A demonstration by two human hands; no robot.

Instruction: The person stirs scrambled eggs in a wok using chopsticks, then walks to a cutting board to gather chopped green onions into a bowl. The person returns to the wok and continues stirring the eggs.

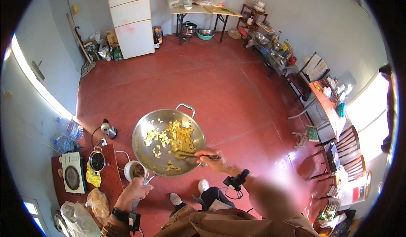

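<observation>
My left hand (135, 191) is closed round the handle of a stainless steel wok (152, 161), which is held up above the floor. Yellow scrambled egg pieces (180, 135) lie in the wok, thickest on its right side. The fingers of my right hand (213, 159) grip a wooden spatula (190, 155), whose head rests among the egg near the wok's lower right. A small loop handle (186, 105) stands out from the wok's far rim. Under the wok's left edge, a white bucket (129, 170) with dark contents is partly hidden.
At the left, a red table (111, 164) holds an induction cooker (73, 173), a small dark-filled pot (97, 161), a yellow cloth (93, 175) and plastic bags (77, 218). An electric kettle (108, 130) and large water bottles (71, 129) stand beyond it. Chairs (349, 151) line the right.
</observation>
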